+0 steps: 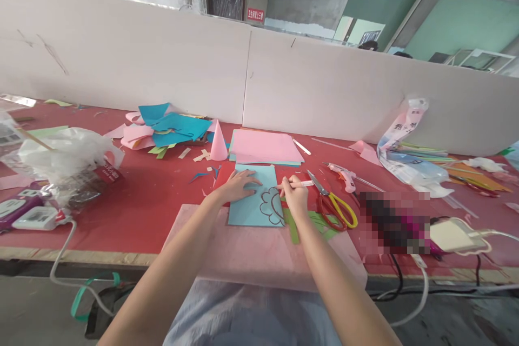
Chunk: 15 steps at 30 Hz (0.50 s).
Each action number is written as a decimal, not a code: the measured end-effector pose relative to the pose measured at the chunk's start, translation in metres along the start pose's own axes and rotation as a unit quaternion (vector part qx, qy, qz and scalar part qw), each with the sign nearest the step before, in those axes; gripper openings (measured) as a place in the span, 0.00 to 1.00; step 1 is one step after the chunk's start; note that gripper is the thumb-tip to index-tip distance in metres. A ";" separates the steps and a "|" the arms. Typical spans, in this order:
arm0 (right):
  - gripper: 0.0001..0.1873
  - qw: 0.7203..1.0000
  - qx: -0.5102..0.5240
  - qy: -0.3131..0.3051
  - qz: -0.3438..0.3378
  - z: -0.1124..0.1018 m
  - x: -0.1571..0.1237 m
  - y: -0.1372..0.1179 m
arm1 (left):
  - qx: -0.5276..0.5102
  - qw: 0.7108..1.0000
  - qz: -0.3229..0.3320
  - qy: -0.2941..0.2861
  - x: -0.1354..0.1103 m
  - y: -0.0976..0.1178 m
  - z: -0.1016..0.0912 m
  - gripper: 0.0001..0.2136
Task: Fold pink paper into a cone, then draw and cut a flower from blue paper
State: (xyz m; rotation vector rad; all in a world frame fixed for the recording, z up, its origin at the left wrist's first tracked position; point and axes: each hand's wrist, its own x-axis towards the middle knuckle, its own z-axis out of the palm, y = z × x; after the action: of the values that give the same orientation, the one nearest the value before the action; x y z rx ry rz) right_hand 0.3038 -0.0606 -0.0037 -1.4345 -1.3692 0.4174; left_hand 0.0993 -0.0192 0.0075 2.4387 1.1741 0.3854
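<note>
A light-blue sheet of paper (248,211) lies in front of me, partly over a pink board (227,254). On its right half is a dark scalloped outline of a flower (271,205). My left hand (240,185) rests flat on the sheet's upper left, fingers spread. My right hand (295,193) is closed around a white marker (305,184), its tip at the sheet's right edge beside the outline. Close to that hand lie scissors (332,203) with red and yellow handles, and green paper strips (292,227).
Behind the sheet are a stack of pink paper (265,146) and a pink paper cone (218,143). Blue and pink scraps (178,127) lie back left. A glue gun (343,175) and charger (456,235) with cables are right; a plastic bag (60,154) stands left. A white partition (324,86) runs behind.
</note>
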 end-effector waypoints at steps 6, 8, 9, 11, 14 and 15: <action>0.17 1.000 0.013 -0.020 -0.008 0.000 -0.001 -0.001 | -0.002 1.000 -0.006 0.001 -0.001 0.002 -0.001 0.15; 0.17 1.000 0.012 -0.025 -0.011 0.000 -0.001 -0.001 | -0.002 1.000 -0.005 0.001 -0.001 0.001 0.000 0.15; 0.17 0.999 0.011 -0.028 -0.012 0.000 -0.001 -0.001 | -0.001 1.000 -0.005 0.000 0.000 0.001 0.000 0.15; 0.17 0.999 0.010 -0.033 -0.013 0.000 -0.001 0.000 | -0.001 1.000 -0.001 -0.002 0.000 0.000 0.000 0.15; 0.18 0.999 0.010 -0.038 -0.011 0.000 0.000 0.002 | -0.003 1.000 -0.001 -0.001 0.000 0.001 0.000 0.15; 0.18 0.999 0.012 -0.039 -0.011 0.000 0.000 0.002 | -0.003 1.000 -0.004 -0.001 -0.001 0.001 -0.001 0.15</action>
State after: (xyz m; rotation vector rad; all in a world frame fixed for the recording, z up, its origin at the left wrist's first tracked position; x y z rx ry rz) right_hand 0.3045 -0.0603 -0.0056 -1.3957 -1.4356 0.4780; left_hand 0.0993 -0.0202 0.0084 2.4273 1.1800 0.3846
